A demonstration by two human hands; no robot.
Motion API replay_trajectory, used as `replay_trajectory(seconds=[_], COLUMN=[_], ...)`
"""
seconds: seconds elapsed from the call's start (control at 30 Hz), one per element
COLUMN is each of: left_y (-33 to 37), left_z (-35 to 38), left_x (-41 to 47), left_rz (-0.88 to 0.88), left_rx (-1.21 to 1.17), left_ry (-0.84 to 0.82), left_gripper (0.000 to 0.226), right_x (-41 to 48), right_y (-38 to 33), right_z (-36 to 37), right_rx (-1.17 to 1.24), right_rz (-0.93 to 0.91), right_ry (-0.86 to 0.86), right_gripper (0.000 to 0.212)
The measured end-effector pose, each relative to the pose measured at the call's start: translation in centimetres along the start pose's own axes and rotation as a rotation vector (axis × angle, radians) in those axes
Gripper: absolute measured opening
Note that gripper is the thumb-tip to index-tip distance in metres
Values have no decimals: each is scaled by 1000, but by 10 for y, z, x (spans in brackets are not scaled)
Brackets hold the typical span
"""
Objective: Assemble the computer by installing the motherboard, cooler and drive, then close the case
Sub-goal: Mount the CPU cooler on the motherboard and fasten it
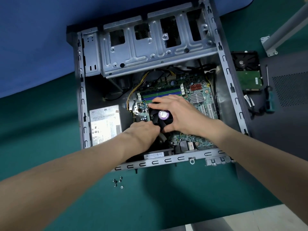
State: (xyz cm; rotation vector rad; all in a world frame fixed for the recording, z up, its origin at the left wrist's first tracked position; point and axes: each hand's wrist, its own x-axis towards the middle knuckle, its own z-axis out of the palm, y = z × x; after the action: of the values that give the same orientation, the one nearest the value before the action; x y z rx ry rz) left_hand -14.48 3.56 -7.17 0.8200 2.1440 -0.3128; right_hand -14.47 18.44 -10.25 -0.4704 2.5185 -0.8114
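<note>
Open computer case [232, 88], lying flat on green worktop [41, 130].
- Motherboard [198, 100]: seated on the case floor, right of the power supply [104, 124] and below the drive cage [150, 52].
- CPU cooler [160, 117]: black fan with a purple hub label, on the motherboard's left part.
- Right hand [180, 112]: spread over the cooler, fingers along the far edge and thumb wrapped on the near side, gripping it.
- Left hand [141, 132]: fingers bent down at the cooler's near-left corner, with the tips hidden, so the hold cannot be told.
- Hard drive [246, 72]: outside the case, just beside its right wall, circuit side up.
- Screwdriver [269, 97]: on the dark side panel [283, 124], right of the drive.
- Loose screws [118, 181]: on the worktop, near the case's front rim.
</note>
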Motion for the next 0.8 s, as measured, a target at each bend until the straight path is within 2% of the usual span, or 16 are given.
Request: replay_trajectory(seconds=[0.27, 0.6, 0.8], left_y=[0, 0, 1], left_z=[-2, 3, 3], left_x=[-2, 7, 12], left_rz=[-16, 63, 174], left_rx=[1, 56, 177], left_ry=[18, 54, -1], left_gripper=[26, 24, 30], right_x=[1, 3, 2], right_y=[2, 2, -1], right_z=[3, 4, 2], right_rx=[10, 20, 40], right_rz=[5, 37, 53], right_ry=[16, 11, 8], right_gripper=[93, 92, 92])
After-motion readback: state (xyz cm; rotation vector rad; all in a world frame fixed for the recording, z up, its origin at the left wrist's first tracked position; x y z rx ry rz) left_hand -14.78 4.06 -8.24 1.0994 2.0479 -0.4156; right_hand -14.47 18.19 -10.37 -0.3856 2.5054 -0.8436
